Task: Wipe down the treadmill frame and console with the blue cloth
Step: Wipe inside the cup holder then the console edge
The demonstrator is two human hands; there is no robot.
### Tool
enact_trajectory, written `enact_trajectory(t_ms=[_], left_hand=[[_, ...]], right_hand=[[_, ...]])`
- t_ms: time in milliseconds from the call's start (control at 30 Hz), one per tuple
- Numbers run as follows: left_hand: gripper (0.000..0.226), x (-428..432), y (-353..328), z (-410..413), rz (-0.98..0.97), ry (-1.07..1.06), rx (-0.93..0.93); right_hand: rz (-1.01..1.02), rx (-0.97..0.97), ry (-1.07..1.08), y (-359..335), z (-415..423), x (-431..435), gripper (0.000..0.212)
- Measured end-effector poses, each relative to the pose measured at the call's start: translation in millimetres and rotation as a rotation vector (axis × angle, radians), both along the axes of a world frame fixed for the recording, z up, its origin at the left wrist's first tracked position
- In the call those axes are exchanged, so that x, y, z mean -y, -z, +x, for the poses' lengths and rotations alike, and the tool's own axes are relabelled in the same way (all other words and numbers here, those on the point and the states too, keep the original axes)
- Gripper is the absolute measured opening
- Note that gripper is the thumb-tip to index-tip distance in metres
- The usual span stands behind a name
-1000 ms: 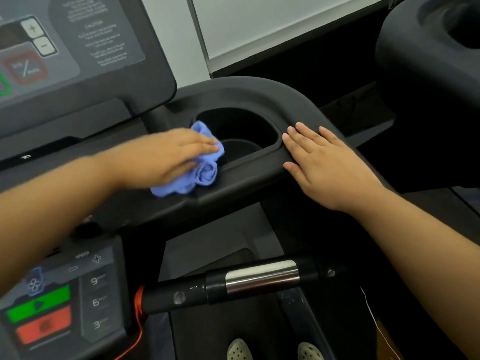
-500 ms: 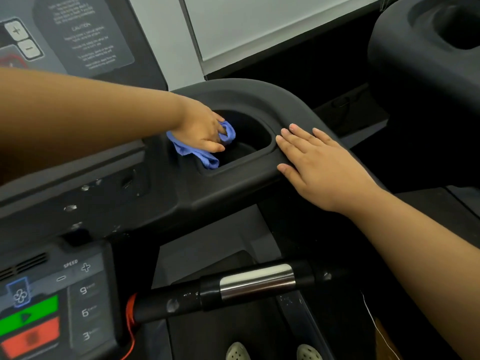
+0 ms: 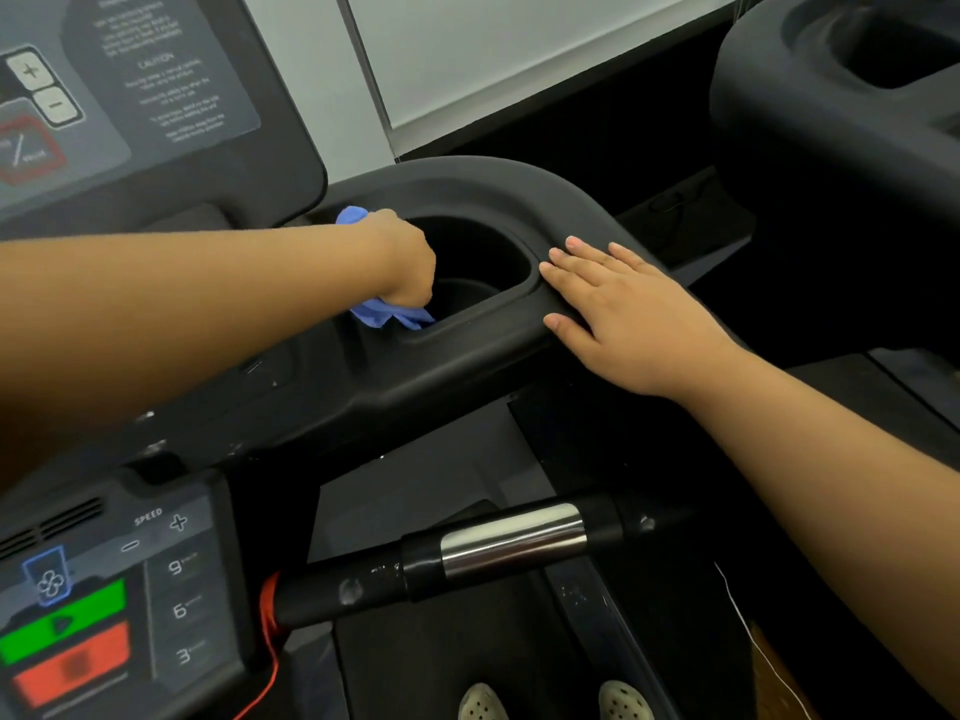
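Observation:
The blue cloth (image 3: pixel 387 314) is bunched at the left edge of the cup holder (image 3: pixel 483 257) in the black treadmill console tray (image 3: pixel 467 356). My left hand (image 3: pixel 408 265) grips the cloth and reaches down into the recess, fingers hidden; a bit of cloth also pokes out behind the wrist. My right hand (image 3: pixel 623 309) lies flat, fingers straight, on the tray's rim to the right of the cup holder. The upper console panel (image 3: pixel 130 96) with plus and minus keys is at top left.
A lower control panel (image 3: pixel 104 605) with green and red buttons and speed keys sits at bottom left. A black handlebar with a metal sensor band (image 3: pixel 511 540) crosses below the tray. A second treadmill's console (image 3: pixel 841 96) stands at top right. My shoes (image 3: pixel 550 701) show on the belt.
My left hand carried the cloth from the tray's front ledge up to the cup holder's left edge and has now pushed down into the recess. The right hand stayed put.

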State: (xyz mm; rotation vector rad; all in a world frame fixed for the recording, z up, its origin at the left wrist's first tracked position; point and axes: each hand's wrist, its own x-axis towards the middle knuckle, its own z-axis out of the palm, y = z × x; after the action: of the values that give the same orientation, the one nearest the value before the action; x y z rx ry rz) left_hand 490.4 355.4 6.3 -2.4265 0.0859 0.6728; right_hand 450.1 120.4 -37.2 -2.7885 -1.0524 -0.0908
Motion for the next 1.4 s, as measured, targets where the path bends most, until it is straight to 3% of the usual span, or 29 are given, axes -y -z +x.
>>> enact_trajectory(t_ms=[133,267,400,533,667,867,1067,1300,1400], left_hand=[[0.034,-8,-5,-15,-0.062,0.129,0.279],[0.062,-43,27,-50,-0.422,0.172,0.628],[0.063,-34,46,-75,-0.575,0.004,0.787],[0.064,-5,49,-100,-0.468,-0.079,0.793],[0.051,17,53,-129,-0.454,-0.079,0.89],[0.053,12,52,-149,-0.341,-0.011,0.813],[0.058,1,50,-163,-0.438,0.106,0.851],[0.048,13,53,-150,-0.483,-0.321,1.096],[0.049,3,44,-118,-0.518,-0.496,1.038]], right_hand=[[0.019,0.004,0.016,0,-3,0,0.058],[0.019,0.009,0.018,1,-4,-2,0.058],[-0.006,0.016,0.023,2,-4,-2,0.059],[-0.028,0.018,0.017,2,-4,1,0.059],[-0.038,0.023,0.017,1,-5,1,0.06],[-0.036,0.018,0.011,1,-3,-2,0.06],[-0.046,0.015,-0.006,2,-6,2,0.059],[-0.055,0.028,-0.017,0,-6,-1,0.06],[-0.056,0.042,-0.005,0,-5,-1,0.06]])
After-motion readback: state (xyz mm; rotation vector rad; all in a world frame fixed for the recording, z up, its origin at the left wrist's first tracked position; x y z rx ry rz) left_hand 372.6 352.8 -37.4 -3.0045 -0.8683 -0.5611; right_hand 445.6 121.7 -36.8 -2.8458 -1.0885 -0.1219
